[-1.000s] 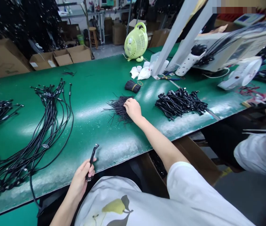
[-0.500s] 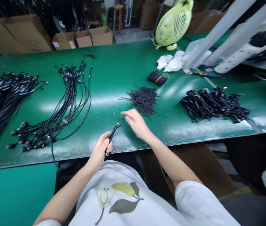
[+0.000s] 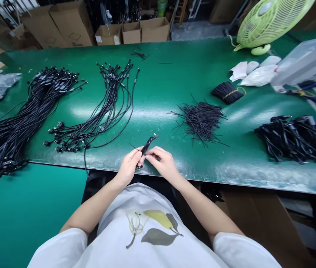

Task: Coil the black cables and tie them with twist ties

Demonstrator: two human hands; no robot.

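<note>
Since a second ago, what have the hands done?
The right hand came off the pile of thin ties and moved left to the folded cable, by the left hand. A thin tie now pokes out there. The left hand still holds the cable; the fan still stands on the table.

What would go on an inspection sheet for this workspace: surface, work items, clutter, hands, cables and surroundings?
Surface: green tabletop, shiny, with glare patches.
Work items: folded cable in hand, a thin dark strand sticking out beside it; loose strand pile to the right, banded bundle behind that.
Clutter: crumpled white items; stray strands near the far edge.
Hands: left hand grips the folded cable; right hand close beside, its hold unclear.
Cables: large bunch far left, smaller bunch nearer the hands, folded heap at right.
Surroundings: green fan; open cardboard boxes beyond the table.
</note>
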